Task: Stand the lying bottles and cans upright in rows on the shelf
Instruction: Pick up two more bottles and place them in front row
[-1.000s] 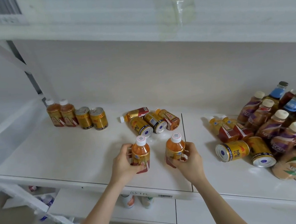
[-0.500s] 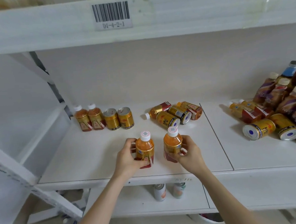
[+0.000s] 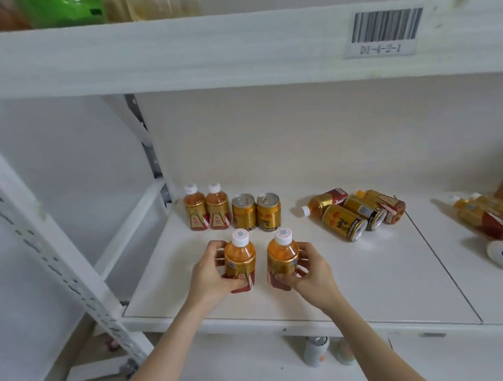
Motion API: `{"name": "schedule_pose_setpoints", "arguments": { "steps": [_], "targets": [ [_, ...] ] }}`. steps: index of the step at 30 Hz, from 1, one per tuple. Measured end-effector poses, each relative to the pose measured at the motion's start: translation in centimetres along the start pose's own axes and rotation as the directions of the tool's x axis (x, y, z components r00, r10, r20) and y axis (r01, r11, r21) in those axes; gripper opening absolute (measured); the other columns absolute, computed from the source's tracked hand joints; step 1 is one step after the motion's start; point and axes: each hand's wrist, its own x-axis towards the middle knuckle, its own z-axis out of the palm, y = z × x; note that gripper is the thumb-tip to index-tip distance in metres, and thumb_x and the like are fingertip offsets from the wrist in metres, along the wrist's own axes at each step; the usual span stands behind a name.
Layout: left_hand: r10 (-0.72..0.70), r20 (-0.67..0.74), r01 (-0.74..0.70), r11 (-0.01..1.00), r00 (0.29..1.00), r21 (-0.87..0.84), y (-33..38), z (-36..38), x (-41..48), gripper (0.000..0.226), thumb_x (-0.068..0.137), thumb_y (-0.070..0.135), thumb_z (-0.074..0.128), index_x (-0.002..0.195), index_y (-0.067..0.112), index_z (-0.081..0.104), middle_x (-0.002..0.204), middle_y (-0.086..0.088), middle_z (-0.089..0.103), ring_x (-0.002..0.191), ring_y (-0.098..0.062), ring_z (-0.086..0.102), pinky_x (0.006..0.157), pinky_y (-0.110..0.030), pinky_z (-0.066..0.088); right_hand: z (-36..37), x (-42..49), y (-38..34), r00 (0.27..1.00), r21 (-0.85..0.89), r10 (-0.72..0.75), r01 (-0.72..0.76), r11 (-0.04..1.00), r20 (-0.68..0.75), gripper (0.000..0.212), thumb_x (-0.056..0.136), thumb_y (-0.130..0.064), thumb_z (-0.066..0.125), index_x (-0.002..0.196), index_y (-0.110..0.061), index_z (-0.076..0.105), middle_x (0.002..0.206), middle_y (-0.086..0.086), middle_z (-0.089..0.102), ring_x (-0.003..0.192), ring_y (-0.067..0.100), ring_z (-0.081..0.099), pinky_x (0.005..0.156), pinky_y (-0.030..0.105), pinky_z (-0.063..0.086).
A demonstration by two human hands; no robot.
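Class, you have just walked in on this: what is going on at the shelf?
A person stocks a white shelf. The left hand and right hand each hold an upright orange bottle near the back row of two bottles and two cans. More bottles and cans lie sideways to the right.

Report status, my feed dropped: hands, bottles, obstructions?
Left hand, right hand each grip an upright white-capped orange bottle. Nothing ahead before back row.

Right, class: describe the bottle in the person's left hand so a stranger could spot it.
Start at the back row by the shelf's left rear corner. In front stand two held orange bottles; it is the left bottle, gripped by the left hand.
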Motion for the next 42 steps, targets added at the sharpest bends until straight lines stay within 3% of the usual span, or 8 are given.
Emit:
{"name": "schedule_pose_setpoints", "arguments": {
  "steps": [3, 8, 18, 22, 26, 32, 37, 42],
  "targets": [
    [0.018, 0.014, -0.018, 1.000, 1.000, 0.017, -1.6, -3.3, 1.4, 0.069, 0.058, 0.015, 0.089, 0.111, 0.031, 0.047, 0.108, 0.007, 0.063, 0.101, -0.012, 0.057, 0.082, -0.027, 0.046, 3.6, 0.9, -1.1, 0.999, 0.003, 0.008, -0.008, 1.000, -0.038, 0.056, 0.062, -0.027, 0.081, 0.105, -0.041, 0.048, 0.099, -0.022, 0.063, 0.094, -0.005, 0.060, 0.066, 0.011, 0.048],
    [0.024, 0.062, -0.028, 0.997, 0.998, 0.077, -4.8, -8.0, 3.8, 0.070, 0.057, 0.018, 0.089, 0.110, 0.032, 0.046, 0.108, 0.008, 0.061, 0.099, -0.011, 0.056, 0.075, -0.024, 0.045, 9.4, 1.9, -2.7, 0.996, -0.026, 0.020, -0.022, 0.999, -0.085, 0.056, 0.066, -0.024, 0.081, 0.109, -0.037, 0.047, 0.095, -0.029, 0.057, 0.089, -0.014, 0.055, 0.066, 0.005, 0.039],
    [-0.041, 0.044, 0.040, 0.999, 0.998, 0.026, -8.6, -9.8, 9.3, 0.074, 0.057, 0.013, 0.090, 0.109, 0.034, 0.041, 0.109, 0.007, 0.056, 0.100, -0.016, 0.054, 0.080, -0.042, 0.057, 14.8, 6.8, -3.7, 0.996, -0.034, 0.056, -0.059, 0.998, -0.071, 0.054, 0.074, -0.015, 0.078, 0.120, -0.021, 0.052, 0.094, -0.018, 0.058, 0.088, 0.007, 0.057, 0.074, 0.018, 0.047],
    [-0.014, 0.053, 0.014, 1.000, 0.998, -0.003, -9.4, -9.0, 11.4, 0.075, 0.056, 0.014, 0.090, 0.112, 0.032, 0.044, 0.114, 0.005, 0.058, 0.100, -0.013, 0.055, 0.071, -0.026, 0.048, 15.7, 9.2, -3.3, 0.996, -0.016, 0.059, -0.060, 0.998, -0.062, 0.051, 0.075, -0.015, 0.077, 0.121, -0.017, 0.054, 0.095, -0.014, 0.061, 0.092, 0.012, 0.059, 0.073, 0.015, 0.046],
    [0.009, 0.035, -0.008, 1.000, 0.999, -0.019, -10.0, -8.7, 13.3, 0.079, 0.056, 0.014, 0.090, 0.121, 0.026, 0.048, 0.117, 0.001, 0.060, 0.107, -0.017, 0.057, 0.086, -0.037, 0.051, 16.3, 10.9, -3.1, 0.998, 0.008, 0.052, -0.051, 0.999, -0.046, 0.053, 0.078, -0.013, 0.075, 0.126, -0.015, 0.053, 0.113, -0.002, 0.064, 0.104, 0.016, 0.059, 0.090, 0.029, 0.048],
    [0.001, 0.022, 0.000, 1.000, 1.000, -0.030, -10.2, -8.7, 15.2, 0.079, 0.057, 0.009, 0.089, 0.126, 0.023, 0.052, 0.118, -0.002, 0.063, 0.106, -0.022, 0.060, 0.092, -0.040, 0.051, 16.6, 13.0, -2.6, 0.995, 0.010, 0.087, -0.087, 0.996, -0.057, 0.051, 0.077, -0.013, 0.076, 0.123, -0.013, 0.052, 0.111, -0.004, 0.063, 0.105, 0.013, 0.058, 0.088, 0.025, 0.046],
    [0.011, -0.001, -0.012, 0.999, 1.000, -0.039, -10.3, -8.5, 15.8, 0.082, 0.058, 0.007, 0.088, 0.130, 0.024, 0.052, 0.116, 0.000, 0.064, 0.102, -0.019, 0.061, 0.087, -0.032, 0.049, 16.7, 13.9, -2.1, 0.988, 0.015, 0.133, -0.133, 0.991, -0.081, 0.046, 0.075, -0.014, 0.078, 0.111, -0.015, 0.049, 0.109, -0.001, 0.063, 0.105, 0.016, 0.060, 0.089, 0.029, 0.048],
    [0.060, 0.000, -0.059, 0.998, 0.998, 0.037, -10.0, -8.3, 15.3, 0.084, 0.065, 0.012, 0.085, 0.139, 0.024, 0.045, 0.127, -0.004, 0.061, 0.108, -0.019, 0.058, 0.092, -0.033, 0.046, 16.8, 13.5, -2.5, 0.992, -0.062, 0.104, -0.109, 0.992, -0.078, 0.049, 0.077, -0.018, 0.076, 0.118, -0.011, 0.050, 0.115, 0.003, 0.063, 0.110, 0.020, 0.059, 0.088, 0.031, 0.047]
  ]
}}
